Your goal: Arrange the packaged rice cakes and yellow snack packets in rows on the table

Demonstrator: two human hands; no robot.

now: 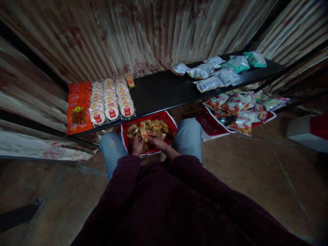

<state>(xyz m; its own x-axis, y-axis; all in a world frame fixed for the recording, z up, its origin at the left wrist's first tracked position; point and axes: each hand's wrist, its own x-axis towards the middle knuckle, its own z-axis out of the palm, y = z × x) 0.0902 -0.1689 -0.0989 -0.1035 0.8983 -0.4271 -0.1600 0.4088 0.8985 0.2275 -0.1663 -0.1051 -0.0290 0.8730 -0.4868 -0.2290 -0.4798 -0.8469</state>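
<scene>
A small yellow snack packet [144,134] with a red-and-white label is held upright between my two hands, over a red basket [167,119] between my knees. My left hand [138,144] has its fingers closed on the packet's left side. From the other side my right hand [158,140] grips it with bent fingers. Many similar golden packets [132,129] lie loosely heaped in the basket below and around my hands. One matching yellow packet [130,80] lies on the black shelf [156,92], beside the rows of round wrapped crackers [110,99].
Orange snack bags [79,106] line the shelf's left end. White and teal bags [216,75] lie on its right part. A second red basket [208,123], full of snack bags [239,106], stands right of my knee. Pleated curtains [153,34] hang behind the shelf.
</scene>
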